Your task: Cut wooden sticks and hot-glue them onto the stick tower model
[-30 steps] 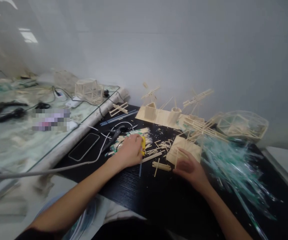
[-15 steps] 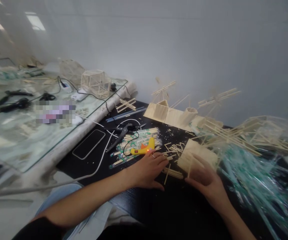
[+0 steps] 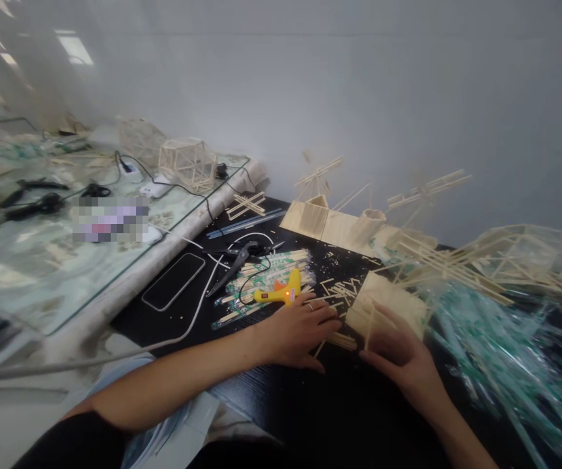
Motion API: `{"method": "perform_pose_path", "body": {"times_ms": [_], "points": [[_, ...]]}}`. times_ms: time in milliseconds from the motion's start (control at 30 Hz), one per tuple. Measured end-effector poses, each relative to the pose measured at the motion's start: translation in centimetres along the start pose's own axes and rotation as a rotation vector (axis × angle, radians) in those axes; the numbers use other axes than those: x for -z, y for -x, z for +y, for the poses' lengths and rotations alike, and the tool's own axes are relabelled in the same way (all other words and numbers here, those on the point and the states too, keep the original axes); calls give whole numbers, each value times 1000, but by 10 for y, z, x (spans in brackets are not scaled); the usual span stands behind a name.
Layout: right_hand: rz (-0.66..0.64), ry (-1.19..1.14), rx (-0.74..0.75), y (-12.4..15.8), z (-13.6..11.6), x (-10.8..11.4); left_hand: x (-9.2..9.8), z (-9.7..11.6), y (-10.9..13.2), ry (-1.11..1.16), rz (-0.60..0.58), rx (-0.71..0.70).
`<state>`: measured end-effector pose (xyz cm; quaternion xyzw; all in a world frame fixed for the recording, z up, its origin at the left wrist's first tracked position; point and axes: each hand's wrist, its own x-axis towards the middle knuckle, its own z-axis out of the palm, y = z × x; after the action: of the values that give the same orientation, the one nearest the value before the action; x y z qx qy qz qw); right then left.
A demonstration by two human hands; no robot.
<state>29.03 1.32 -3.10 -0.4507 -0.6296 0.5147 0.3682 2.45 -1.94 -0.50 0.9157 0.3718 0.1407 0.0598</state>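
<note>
My left hand (image 3: 300, 332) lies palm down with its fingers stretched out and thumb apart. It reaches over a small bundle of wooden sticks (image 3: 343, 341), partly covering it. Just beyond its knuckles rests a yellow hot glue gun (image 3: 283, 292) with its red light lit. My right hand (image 3: 400, 358) curls around a small frame of thin wooden sticks (image 3: 370, 320), its thumb low on the near side. That frame stands at a square wooden board (image 3: 388, 290). The fingertips of the right hand are partly blurred.
Wrapped stick packs (image 3: 271, 270), pliers (image 3: 234, 267) and a phone (image 3: 173, 281) lie left of the glue gun. Green-and-clear plastic wrappers (image 3: 500, 365) heap up on the right. Stick models (image 3: 317, 170) stand along the wall. A white cable (image 3: 195, 312) crosses the left side.
My left hand has slid slightly right over the stick bundle, covering more of it. My right hand stays nearly in place at the stick frame.
</note>
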Motion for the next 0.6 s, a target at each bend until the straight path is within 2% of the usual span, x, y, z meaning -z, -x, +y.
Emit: {"method": "perform_pose_path", "body": {"times_ms": [167, 333, 600], "points": [[27, -10, -40, 4, -8, -5, -9, -5, 0, 25, 16, -81], [35, 17, -44, 6, -12, -8, -19, -10, 6, 60, 66, -76], [24, 28, -49, 7, -16, -8, -22, -10, 5, 87, 127, -83]]}}
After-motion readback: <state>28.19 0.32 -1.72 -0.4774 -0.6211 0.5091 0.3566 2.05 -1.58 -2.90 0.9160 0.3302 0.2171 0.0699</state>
